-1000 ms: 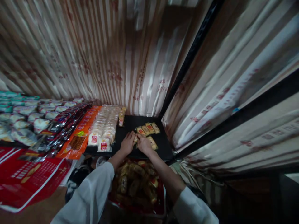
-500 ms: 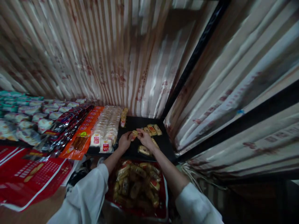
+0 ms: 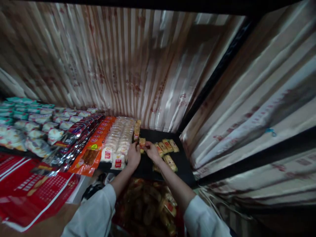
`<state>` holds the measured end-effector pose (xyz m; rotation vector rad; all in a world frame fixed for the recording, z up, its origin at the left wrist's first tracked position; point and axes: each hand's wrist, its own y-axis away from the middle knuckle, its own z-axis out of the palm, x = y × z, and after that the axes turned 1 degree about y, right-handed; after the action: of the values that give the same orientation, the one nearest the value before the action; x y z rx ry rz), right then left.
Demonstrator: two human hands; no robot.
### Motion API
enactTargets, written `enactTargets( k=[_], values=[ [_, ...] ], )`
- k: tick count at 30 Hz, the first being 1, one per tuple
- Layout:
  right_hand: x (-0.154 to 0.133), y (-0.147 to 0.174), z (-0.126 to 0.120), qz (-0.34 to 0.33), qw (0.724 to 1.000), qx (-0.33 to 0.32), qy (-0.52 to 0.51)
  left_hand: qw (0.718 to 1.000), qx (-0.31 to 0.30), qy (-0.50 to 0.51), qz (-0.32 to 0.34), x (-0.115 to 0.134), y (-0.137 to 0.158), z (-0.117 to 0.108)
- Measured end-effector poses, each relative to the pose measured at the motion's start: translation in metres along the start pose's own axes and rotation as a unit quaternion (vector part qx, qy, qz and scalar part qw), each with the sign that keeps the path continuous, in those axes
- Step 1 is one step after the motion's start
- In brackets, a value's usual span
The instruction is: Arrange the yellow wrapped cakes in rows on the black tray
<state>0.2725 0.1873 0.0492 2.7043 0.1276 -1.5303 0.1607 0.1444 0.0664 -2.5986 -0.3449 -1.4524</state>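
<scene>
Above the black shelf (image 3: 144,166), my left hand (image 3: 134,156) and my right hand (image 3: 152,152) pinch a small yellow wrapped snack (image 3: 142,143) between them. Both hands are closed, with the fingers on either side of the wrapper. Just behind it, a short row of the same yellow packets (image 3: 137,128) stands against white packaged snacks (image 3: 120,138). To the right of my right hand lie several loose yellow packets (image 3: 166,145), and another packet (image 3: 170,163) rests by my forearm. My right wrist partly covers one beside it.
Below my forearms a red bag (image 3: 181,227) holds many yellow packets. On the left are orange bags (image 3: 92,154), dark shiny packs (image 3: 80,131), white packs (image 3: 37,144) and a red bag (image 3: 32,191). A black post (image 3: 212,79) and printed sheeting (image 3: 138,72) bound the shelf.
Both hands have brought the wrapped snack closer to the short row of yellow packets and turned it more upright. The camera view has shifted, so the shelf sits lower and farther right.
</scene>
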Motion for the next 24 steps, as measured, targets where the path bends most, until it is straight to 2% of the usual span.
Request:
enactTargets(
  k=[3,8,18,24],
  values=[
    [0.0,-0.014,0.007,0.01,0.998,0.025,0.052,1.0,-0.009,0.025,0.01,-0.003,0.003,0.013],
    [-0.001,-0.036,0.02,0.004,0.996,0.044,0.073,0.997,-0.035,0.059,-0.038,-0.009,-0.004,0.029],
    [-0.004,-0.057,0.038,-0.001,0.987,0.054,0.148,0.995,-0.044,0.072,-0.055,-0.02,-0.021,0.029],
    [0.004,-0.059,0.042,-0.008,0.993,0.064,0.099,0.993,-0.033,0.097,-0.053,-0.027,-0.024,0.035]
  ],
)
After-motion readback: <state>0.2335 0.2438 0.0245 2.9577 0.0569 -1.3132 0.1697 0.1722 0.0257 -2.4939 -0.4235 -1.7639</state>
